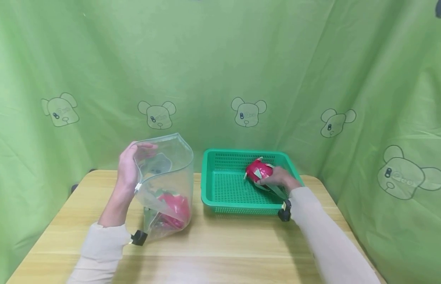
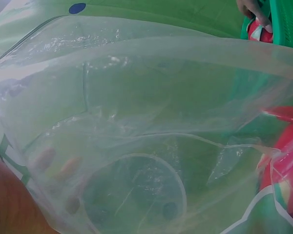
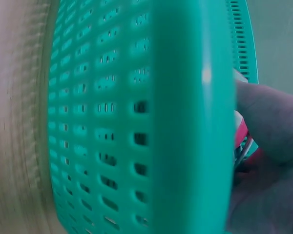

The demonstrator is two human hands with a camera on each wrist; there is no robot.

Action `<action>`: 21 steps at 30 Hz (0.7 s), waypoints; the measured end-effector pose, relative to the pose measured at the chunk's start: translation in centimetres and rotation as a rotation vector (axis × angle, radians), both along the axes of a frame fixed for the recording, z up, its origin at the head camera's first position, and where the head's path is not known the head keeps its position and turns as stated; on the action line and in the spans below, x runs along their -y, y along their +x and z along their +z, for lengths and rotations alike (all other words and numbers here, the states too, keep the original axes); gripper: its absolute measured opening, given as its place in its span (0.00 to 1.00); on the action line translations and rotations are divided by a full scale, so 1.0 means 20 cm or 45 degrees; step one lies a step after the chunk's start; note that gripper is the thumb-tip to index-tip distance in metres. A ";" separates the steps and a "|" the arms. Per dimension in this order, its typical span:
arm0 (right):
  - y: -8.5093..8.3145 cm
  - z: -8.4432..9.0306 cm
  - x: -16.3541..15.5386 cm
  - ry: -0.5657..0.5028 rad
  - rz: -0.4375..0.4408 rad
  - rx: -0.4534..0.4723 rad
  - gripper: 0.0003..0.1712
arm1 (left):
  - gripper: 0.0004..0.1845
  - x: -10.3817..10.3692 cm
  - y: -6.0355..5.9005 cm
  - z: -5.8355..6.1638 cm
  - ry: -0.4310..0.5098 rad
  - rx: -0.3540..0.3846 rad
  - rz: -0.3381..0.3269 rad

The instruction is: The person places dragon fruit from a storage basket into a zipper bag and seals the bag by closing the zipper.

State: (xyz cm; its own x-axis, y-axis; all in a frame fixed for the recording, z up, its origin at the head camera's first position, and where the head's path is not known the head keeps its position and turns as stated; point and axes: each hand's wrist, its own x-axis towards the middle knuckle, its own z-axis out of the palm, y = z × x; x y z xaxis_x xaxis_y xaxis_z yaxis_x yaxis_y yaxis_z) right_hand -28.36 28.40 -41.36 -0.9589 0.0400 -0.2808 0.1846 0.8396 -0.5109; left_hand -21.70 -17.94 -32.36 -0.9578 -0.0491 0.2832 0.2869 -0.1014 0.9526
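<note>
Now the left hand [image 1: 129, 167], left of centre in the head view, is pinching the rim of a clear zip-top bag [image 1: 168, 183] and holding its mouth open and upright on the wooden table [image 1: 220, 244]; one pink dragon fruit [image 1: 174, 207] is already lying low inside the bag, showing red at the lower right of the left wrist view. Over at centre right, the right hand [image 1: 278, 179] is reaching into the green plastic basket [image 1: 224, 185], fingers curling over a second dragon fruit [image 1: 258, 170] that is sitting near the basket's back right corner. In the right wrist view the basket's wall [image 3: 136, 122] is filling most of the frame, with a thumb [image 3: 268, 117] at the right edge pressing against something red; how firmly the fruit is being held is hard to judge from there. The basket is standing just beside the bag, not touching it. The risks from here: the grip looks to be on top of the fruit rather than under it, so it could roll free inside the basket, and the bag's thin rim, held at one side only, could sag shut or tip with the weight already inside.
</note>
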 end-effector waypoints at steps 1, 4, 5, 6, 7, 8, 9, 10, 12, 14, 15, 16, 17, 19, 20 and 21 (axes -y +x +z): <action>0.00 0.00 0.00 0.000 0.004 0.002 0.47 | 0.25 0.00 0.00 0.00 0.007 0.003 -0.002; 0.00 0.00 0.01 -0.003 -0.027 0.035 0.50 | 0.25 0.00 0.00 0.00 0.026 0.009 -0.011; 0.00 0.00 0.01 -0.005 -0.041 0.050 0.51 | 0.24 0.00 0.00 0.00 0.030 0.010 -0.012; 0.00 0.01 0.02 -0.008 -0.057 0.063 0.53 | 0.24 0.00 0.00 -0.01 0.031 0.012 -0.011; 0.00 0.01 0.02 -0.014 -0.076 0.075 0.55 | 0.24 0.00 0.00 -0.01 0.033 0.013 -0.012; 0.00 0.01 0.02 -0.021 -0.095 0.081 0.57 | 0.24 0.00 0.00 -0.01 0.032 0.013 -0.012; 0.00 0.02 0.03 -0.024 -0.108 0.085 0.59 | 0.25 0.00 0.00 -0.01 0.031 0.014 -0.013; 0.00 0.02 0.03 -0.028 -0.126 0.089 0.61 | 0.25 0.00 0.00 -0.01 0.031 0.016 -0.015; 0.00 0.03 0.04 -0.026 -0.152 0.097 0.63 | 0.25 0.00 0.00 -0.01 0.031 0.017 -0.019; -0.01 0.03 0.05 -0.021 -0.162 0.098 0.65 | 0.25 0.00 0.00 -0.01 0.041 0.020 -0.026; -0.01 0.03 0.05 -0.022 -0.161 0.101 0.65 | 0.25 0.00 0.00 -0.01 0.046 0.023 -0.028; -0.01 0.03 0.05 -0.027 -0.161 0.105 0.65 | 0.24 0.00 0.00 -0.01 0.053 0.022 -0.030; -0.01 0.02 0.05 -0.037 -0.159 0.107 0.65 | 0.24 0.00 0.00 -0.01 0.056 0.023 -0.031; -0.01 0.01 0.05 -0.065 -0.149 0.109 0.65 | 0.24 0.01 0.00 -0.01 0.058 0.022 -0.032; -0.01 0.01 0.05 -0.083 -0.145 0.113 0.65 | 0.24 0.01 0.00 -0.01 0.056 0.023 -0.032; -0.01 0.00 0.05 -0.101 -0.142 0.119 0.66 | 0.24 0.01 0.00 -0.02 0.056 0.024 -0.033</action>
State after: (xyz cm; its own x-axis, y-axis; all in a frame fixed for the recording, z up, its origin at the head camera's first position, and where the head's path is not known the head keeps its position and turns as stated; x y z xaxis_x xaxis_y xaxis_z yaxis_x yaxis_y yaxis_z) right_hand -28.54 27.39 -41.31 -0.9193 0.1192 -0.3751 0.3244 0.7690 -0.5508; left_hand -21.65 -18.09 -32.67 -0.9642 -0.0358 0.2629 0.2653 -0.1503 0.9524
